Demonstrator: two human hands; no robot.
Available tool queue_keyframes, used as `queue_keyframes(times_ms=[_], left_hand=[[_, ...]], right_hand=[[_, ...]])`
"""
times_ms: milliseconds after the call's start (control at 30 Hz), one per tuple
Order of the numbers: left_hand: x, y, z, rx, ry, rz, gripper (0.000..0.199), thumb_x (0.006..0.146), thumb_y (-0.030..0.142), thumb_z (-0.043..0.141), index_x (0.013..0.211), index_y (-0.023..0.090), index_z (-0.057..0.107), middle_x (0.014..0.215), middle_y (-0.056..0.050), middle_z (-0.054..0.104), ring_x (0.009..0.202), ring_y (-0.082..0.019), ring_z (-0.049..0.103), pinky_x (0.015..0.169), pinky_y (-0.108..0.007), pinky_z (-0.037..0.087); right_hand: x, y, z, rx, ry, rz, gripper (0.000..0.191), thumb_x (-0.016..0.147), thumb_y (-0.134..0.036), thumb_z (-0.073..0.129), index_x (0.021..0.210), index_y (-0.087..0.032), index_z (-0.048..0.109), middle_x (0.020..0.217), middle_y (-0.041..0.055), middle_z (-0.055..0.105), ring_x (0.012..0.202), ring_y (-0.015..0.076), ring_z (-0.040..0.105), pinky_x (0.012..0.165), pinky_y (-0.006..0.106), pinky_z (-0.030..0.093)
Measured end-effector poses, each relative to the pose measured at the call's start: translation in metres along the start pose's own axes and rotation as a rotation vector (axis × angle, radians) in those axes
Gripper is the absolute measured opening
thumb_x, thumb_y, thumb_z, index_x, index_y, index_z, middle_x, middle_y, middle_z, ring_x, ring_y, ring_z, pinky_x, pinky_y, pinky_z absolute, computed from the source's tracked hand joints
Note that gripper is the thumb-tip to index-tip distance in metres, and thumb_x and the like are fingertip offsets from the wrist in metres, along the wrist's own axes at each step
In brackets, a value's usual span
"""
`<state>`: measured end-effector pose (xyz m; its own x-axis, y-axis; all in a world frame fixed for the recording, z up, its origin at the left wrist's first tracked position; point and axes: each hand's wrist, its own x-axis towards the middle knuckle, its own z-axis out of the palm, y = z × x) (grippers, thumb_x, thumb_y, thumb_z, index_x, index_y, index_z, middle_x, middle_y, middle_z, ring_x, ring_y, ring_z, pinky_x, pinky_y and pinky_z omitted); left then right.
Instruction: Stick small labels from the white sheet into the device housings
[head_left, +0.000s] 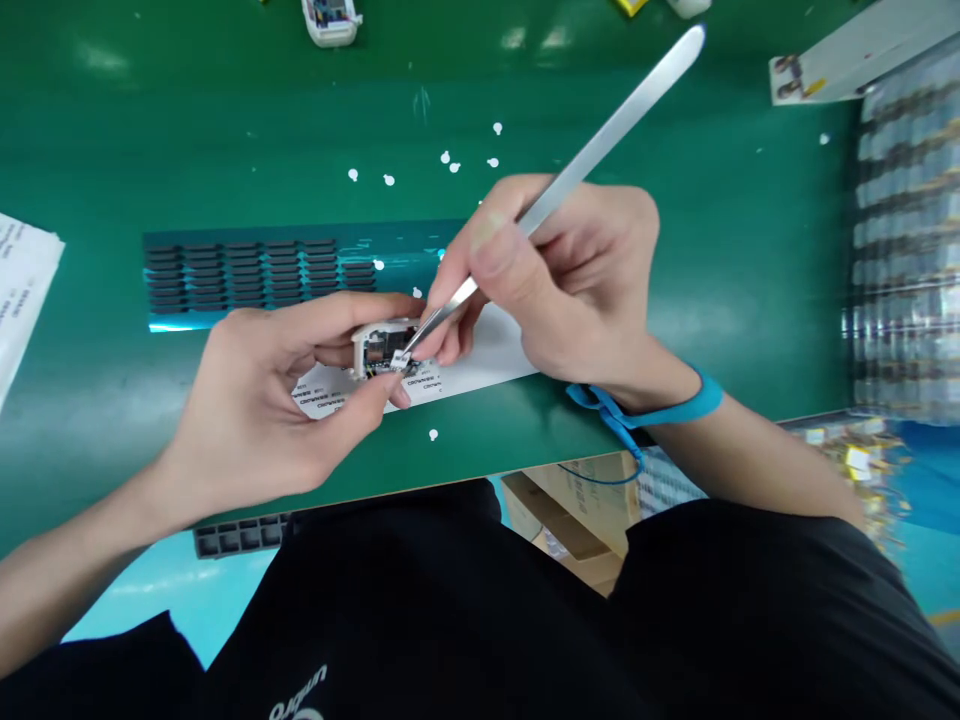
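hands: left hand [255, 400] clamps casing [363, 350], right hand [562, 280] pinches tweezers [607, 130], both close together
risk: slipping tweezers tip could scratch the board [386, 350]

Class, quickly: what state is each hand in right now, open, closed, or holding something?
Left hand: closed, holding a small white device housing.
Right hand: closed, holding steel tweezers, tips at the housing.
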<state>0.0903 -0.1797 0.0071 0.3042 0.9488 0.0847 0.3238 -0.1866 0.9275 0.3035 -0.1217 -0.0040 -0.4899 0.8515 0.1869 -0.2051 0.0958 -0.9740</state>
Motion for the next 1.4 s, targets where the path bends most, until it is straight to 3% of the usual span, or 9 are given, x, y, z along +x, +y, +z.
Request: queue_keyframes(times_ms=[67,133,333,500,867,1033,1400], left_hand=[[0.000,0.001,0.002,-0.105,-0.048,-0.029,0.038,0.089,0.006,0.075,0.120,0.028,0.082,0.101,0.002,0.083,0.078,-0.020,0.081,0.073,-0.030,0.071],[0.001,0.002,0.004,-0.147,-0.065,-0.055,0.039,0.089,0.004,0.072,0.118,0.028,0.082,0.098,0.003,0.083,0.077,-0.020,0.082,0.075,-0.029,0.072],[0.000,0.006,0.007,-0.184,-0.039,-0.117,0.035,0.088,0.008,0.076,0.113,0.031,0.083,0.096,0.005,0.083,0.079,-0.022,0.083,0.078,-0.033,0.073],[0.000,0.008,0.007,-0.231,-0.048,-0.165,0.034,0.086,0.009,0.077,0.110,0.031,0.084,0.092,0.004,0.083,0.077,-0.023,0.084,0.077,-0.033,0.074],[0.002,0.006,0.006,-0.231,-0.053,-0.161,0.031,0.086,0.008,0.077,0.108,0.029,0.085,0.091,0.001,0.083,0.074,-0.023,0.083,0.072,-0.031,0.072],[0.005,0.006,0.004,-0.268,-0.087,-0.111,0.024,0.094,0.006,0.072,0.107,0.021,0.085,0.089,-0.001,0.082,0.068,-0.019,0.082,0.064,-0.025,0.070],[0.004,0.009,0.011,-0.350,0.011,-0.082,0.032,0.089,-0.001,0.074,0.111,0.019,0.086,0.092,0.001,0.083,0.071,-0.018,0.084,0.069,-0.021,0.072]], right_hand=[[-0.001,0.000,0.001,-0.035,-0.032,-0.049,0.027,0.106,-0.006,0.059,0.086,-0.018,0.074,0.073,-0.0027,0.077,0.068,0.0137,0.079,0.057,0.021,0.062],[-0.001,0.004,0.001,0.003,-0.028,-0.122,0.023,0.106,-0.012,0.065,0.085,-0.017,0.074,0.070,-0.0024,0.076,0.064,0.0130,0.078,0.052,0.018,0.060],[0.000,0.010,0.002,0.048,-0.011,-0.069,0.019,0.104,-0.026,0.076,0.087,-0.019,0.077,0.071,-0.0025,0.078,0.059,0.0101,0.075,0.052,0.015,0.058],[-0.001,0.004,0.002,-0.023,-0.012,0.009,0.026,0.104,-0.038,0.077,0.084,-0.022,0.076,0.072,-0.0030,0.077,0.062,0.0110,0.075,0.055,0.018,0.060],[-0.004,0.003,0.004,-0.031,-0.015,0.008,0.020,0.106,-0.028,0.073,0.087,-0.021,0.075,0.074,-0.0037,0.077,0.060,0.0103,0.072,0.056,0.020,0.059],[-0.005,0.006,0.005,0.011,-0.004,-0.017,0.015,0.105,-0.020,0.072,0.090,-0.018,0.076,0.077,-0.0025,0.078,0.062,0.0092,0.072,0.058,0.018,0.060],[-0.007,0.004,0.012,-0.165,0.113,-0.007,0.046,0.104,-0.061,0.070,0.078,-0.022,0.071,0.071,-0.0001,0.074,0.056,0.0136,0.071,0.051,0.023,0.060]])
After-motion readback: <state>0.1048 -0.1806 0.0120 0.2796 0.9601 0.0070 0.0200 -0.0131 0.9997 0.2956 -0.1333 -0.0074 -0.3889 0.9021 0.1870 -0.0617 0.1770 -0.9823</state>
